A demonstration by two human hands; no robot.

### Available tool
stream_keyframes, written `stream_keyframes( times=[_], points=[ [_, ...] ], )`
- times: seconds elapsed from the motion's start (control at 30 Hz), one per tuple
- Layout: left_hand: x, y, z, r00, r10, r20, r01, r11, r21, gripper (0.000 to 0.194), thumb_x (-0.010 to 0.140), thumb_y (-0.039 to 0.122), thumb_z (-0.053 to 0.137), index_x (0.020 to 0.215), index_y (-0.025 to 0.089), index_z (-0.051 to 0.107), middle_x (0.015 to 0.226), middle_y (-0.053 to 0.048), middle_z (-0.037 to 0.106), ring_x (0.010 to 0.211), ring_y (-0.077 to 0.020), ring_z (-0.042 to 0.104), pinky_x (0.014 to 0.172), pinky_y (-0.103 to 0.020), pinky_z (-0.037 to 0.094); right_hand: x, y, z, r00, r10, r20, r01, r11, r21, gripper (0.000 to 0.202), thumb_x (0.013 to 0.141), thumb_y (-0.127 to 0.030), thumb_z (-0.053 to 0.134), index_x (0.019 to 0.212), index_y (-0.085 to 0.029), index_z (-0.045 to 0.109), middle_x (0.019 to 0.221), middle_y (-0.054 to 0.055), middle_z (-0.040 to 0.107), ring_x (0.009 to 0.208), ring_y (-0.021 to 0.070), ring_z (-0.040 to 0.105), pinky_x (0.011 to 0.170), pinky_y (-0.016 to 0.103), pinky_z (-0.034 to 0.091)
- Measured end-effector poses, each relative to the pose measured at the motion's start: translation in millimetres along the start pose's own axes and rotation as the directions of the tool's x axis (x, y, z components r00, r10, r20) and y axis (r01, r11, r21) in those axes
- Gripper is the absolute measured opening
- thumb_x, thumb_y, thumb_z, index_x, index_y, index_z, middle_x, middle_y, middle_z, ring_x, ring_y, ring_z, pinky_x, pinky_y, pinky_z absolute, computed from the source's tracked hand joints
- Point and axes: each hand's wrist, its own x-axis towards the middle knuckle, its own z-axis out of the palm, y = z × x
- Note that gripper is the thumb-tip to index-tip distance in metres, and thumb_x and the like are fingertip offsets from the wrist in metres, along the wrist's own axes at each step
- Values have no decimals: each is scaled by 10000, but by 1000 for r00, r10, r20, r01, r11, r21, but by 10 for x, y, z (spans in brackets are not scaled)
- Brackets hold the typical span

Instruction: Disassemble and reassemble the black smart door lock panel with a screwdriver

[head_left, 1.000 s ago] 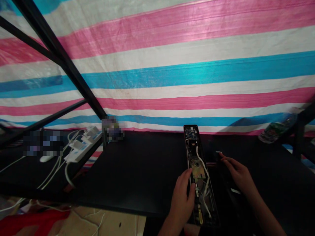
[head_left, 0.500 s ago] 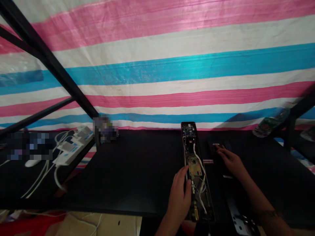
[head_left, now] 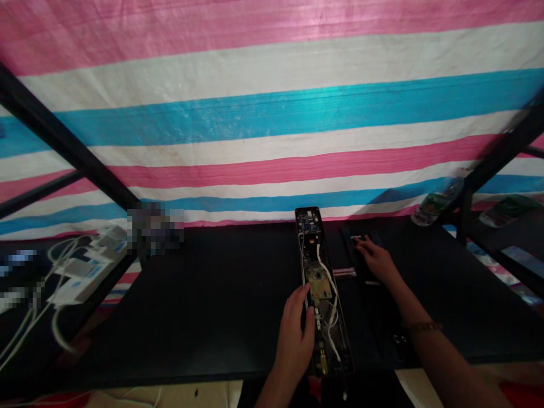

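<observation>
Since the earlier frame our view has swung, sliding things on the worktop (head_left: 212, 306) leftward in the picture, and our right hand (head_left: 376, 260) has moved slightly farther up; its fingers, bunched narrow, touch a dark piece (head_left: 348, 240) right of centre, though we cannot tell whether they grip it. Our left hand (head_left: 295, 328), thumb and fingers slightly parted, rests on the left rim of the long open casing (head_left: 321, 283) at lower centre

Pink, white and blue striped sheet (head_left: 272, 124), black tabletop (head_left: 204, 300), white cable (head_left: 327, 273), brass-coloured plate (head_left: 321, 290)
</observation>
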Motion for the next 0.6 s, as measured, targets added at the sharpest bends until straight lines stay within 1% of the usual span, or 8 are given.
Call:
stream_keyframes(
  times=[0.1,0.2,0.3,0.33,0.4,0.47,0.53,0.6],
  points=[
    [-15,39,-24,997,25,-75,-24,1000,18,426,1021,270,472,1444,263,526,1488,-119,560,1376,-242,533,1130,-451,463,-44,57,37,999,-15,-30,14,998,-54,213,852,-408,552,887,-276,716,1216,74,760,1406,315,511,1141,504,448],
    [204,15,-346,972,112,-208,-98,992,74,404,1017,282,490,1417,250,536,1488,-135,550,1334,-241,563,974,-375,559,-65,99,62,996,-22,-81,14,995,-99,234,848,-428,560,921,-277,723,1210,67,763,1370,312,554,1106,471,484],
    [733,-157,-1107,896,208,-391,-99,954,282,330,1007,325,512,1302,214,609,1379,-130,612,1263,-250,597,948,-375,559,-75,74,61,994,-20,-106,8,993,-114,272,843,-453,559,938,-268,735,1207,75,762,1288,319,628,1067,451,516],
    [949,-250,-1419,842,207,-498,-14,932,363,346,1005,336,509,1306,193,599,1350,-133,620,1230,-253,609,938,-377,560,-77,55,57,994,-19,-108,7,993,-115,285,843,-462,557,944,-266,739,1207,78,761,1265,320,644,1064,450,518],
    [1366,-471,-2024,672,136,-728,331,824,459,412,1003,351,505,1373,175,547,1342,-137,612,1225,-263,600,971,-391,546,-82,19,48,994,-13,-108,0,993,-116,316,841,-482,555,963,-260,744,1205,87,760,1239,326,660,1067,461,515],
    [1690,-699,-2504,573,101,-814,467,775,425,515,997,299,492,1461,81,444,1440,-241,507,1331,-357,507,1057,-531,473,-86,-6,45,995,-7,-104,-4,994,-111,340,837,-498,557,979,-254,747,1207,96,758,1237,334,660,1063,477,515],
    [1882,-904,-2805,527,79,-846,541,737,406,575,965,265,536,1477,36,410,1479,-308,435,1365,-439,446,1066,-648,414,-89,-19,47,994,-7,-107,-4,995,-99,333,832,-500,562,968,-258,747,1196,93,762,1238,331,659,1058,481,518],
    [1959,-1076,-2946,512,61,-857,589,702,401,570,947,266,566,1467,64,447,1503,-326,394,1354,-492,432,1030,-727,386,-90,-28,52,993,-5,-116,-5,997,-81,310,828,-494,571,943,-267,747,1177,78,770,1237,317,661,1059,466,518]
  ],
)
